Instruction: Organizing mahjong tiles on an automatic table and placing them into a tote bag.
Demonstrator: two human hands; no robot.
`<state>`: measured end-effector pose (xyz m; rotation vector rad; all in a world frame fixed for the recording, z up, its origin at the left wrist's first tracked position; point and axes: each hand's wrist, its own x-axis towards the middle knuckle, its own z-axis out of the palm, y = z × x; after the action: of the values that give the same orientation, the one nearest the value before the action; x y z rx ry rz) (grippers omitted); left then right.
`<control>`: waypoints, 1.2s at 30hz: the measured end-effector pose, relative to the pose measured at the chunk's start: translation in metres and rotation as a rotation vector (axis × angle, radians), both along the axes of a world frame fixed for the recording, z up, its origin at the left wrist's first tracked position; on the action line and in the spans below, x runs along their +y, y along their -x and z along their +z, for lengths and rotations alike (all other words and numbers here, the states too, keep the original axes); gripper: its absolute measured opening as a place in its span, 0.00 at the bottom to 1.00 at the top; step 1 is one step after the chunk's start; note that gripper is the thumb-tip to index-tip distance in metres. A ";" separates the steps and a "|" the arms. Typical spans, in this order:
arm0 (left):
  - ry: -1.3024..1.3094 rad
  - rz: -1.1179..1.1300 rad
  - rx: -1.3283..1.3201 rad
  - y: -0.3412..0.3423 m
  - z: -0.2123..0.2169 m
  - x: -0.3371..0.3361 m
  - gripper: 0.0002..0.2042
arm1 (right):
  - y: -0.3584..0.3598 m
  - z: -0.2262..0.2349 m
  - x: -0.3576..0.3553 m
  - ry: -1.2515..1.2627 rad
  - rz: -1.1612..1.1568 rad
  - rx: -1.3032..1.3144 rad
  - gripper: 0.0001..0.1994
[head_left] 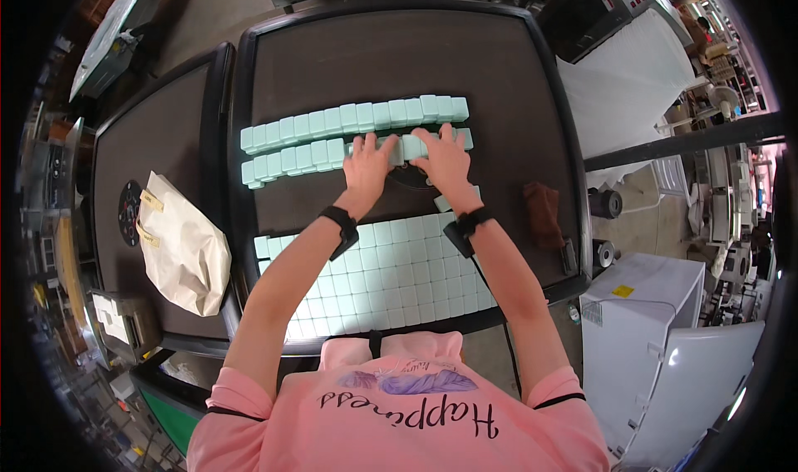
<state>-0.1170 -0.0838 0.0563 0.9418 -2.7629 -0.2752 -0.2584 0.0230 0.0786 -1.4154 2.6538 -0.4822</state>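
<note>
Two tile rows (349, 118), long axes crosswise, right ends farther

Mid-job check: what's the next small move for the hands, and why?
I'd probably nudge the tiles between the hands gently into line with the nearer of the two long rows. The left hand and right hand are both already at that row, and its edge looks stepped rather than straight.

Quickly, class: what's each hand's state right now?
Left hand: open, spread over a row of mahjong tiles; any grip unclear.
Right hand: open, spread over the same row; any grip unclear.
</note>
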 end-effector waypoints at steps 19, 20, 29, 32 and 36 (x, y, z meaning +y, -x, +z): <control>0.023 -0.075 -0.182 0.010 -0.017 -0.032 0.34 | 0.015 -0.048 -0.013 0.020 0.054 -0.083 0.41; 0.026 -0.075 -0.183 0.006 -0.016 -0.032 0.34 | 0.015 -0.044 -0.011 0.052 0.083 -0.120 0.41; -0.023 -0.355 0.107 -0.033 0.007 0.023 0.31 | 0.022 -0.036 0.077 0.175 -0.097 -0.044 0.35; -0.053 -0.431 0.138 -0.060 -0.010 0.053 0.29 | 0.005 -0.043 0.111 0.221 -0.141 -0.030 0.31; -0.177 -0.489 0.064 -0.077 -0.021 0.096 0.27 | -0.012 -0.057 0.144 0.085 -0.221 -0.014 0.31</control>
<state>-0.0401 0.0124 0.0353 0.2641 -2.9034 -0.6201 -0.2463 0.1675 0.0215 -1.1380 2.8238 -0.6297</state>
